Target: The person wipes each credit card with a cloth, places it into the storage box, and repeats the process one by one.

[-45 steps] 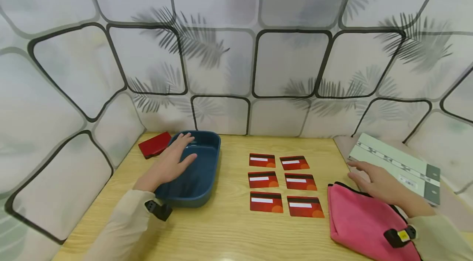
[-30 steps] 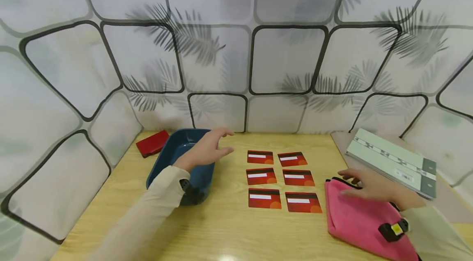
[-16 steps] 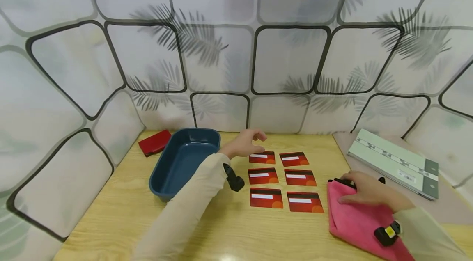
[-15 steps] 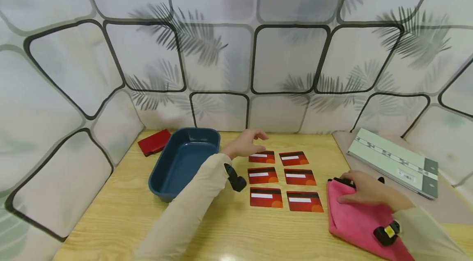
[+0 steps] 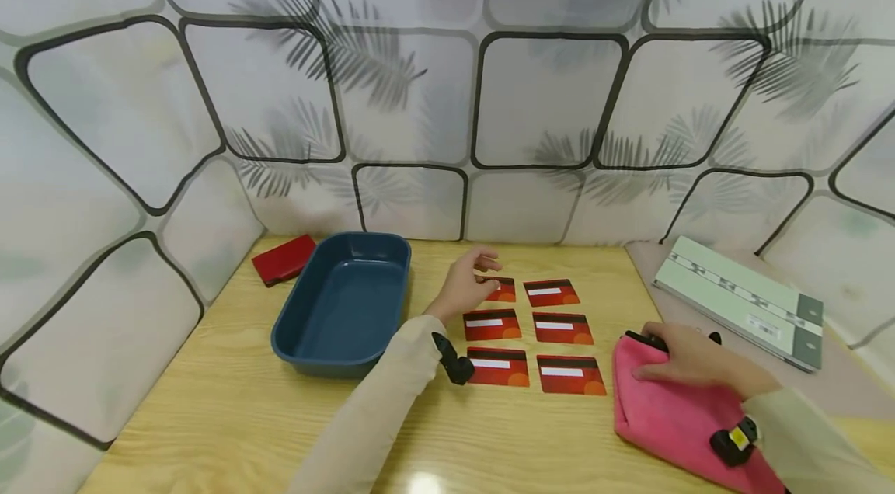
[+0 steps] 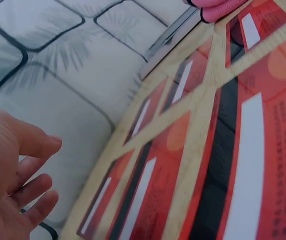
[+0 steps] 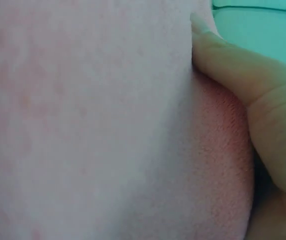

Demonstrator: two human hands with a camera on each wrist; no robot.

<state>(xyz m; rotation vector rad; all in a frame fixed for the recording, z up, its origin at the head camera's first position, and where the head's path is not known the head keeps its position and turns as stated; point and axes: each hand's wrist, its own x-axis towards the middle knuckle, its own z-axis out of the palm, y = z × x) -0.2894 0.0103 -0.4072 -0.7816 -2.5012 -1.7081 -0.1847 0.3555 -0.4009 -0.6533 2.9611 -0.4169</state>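
Several red bank cards [image 5: 562, 328] lie in two columns on the wooden table. Over the back left card [image 5: 505, 290] is my left hand [image 5: 461, 286], partly covering it in the head view. Its fingers are loosely bent, and in the left wrist view this hand [image 6: 13, 165] appears apart from the cards [image 6: 153, 175], with nothing held. My right hand [image 5: 688, 354] grips the top edge of a pink cloth pouch [image 5: 664, 420] with dark trim. The right wrist view has the thumb [image 7: 243, 70] pressed on the pink fabric [image 7: 83, 110]; the other fingers are mostly hidden.
A deep blue basin [image 5: 340, 315] stands left of the cards, with my left forearm passing near its front right corner. Behind it on the left lies a red wallet-like item [image 5: 283, 259]. A pale green box or book [image 5: 741, 304] lies at the back right. Patterned fabric walls [image 5: 545, 106] enclose the table.
My left hand has travelled right, from above the blue basin to the back left card. My right hand has come down from above the pink pouch and taken hold of its edge.
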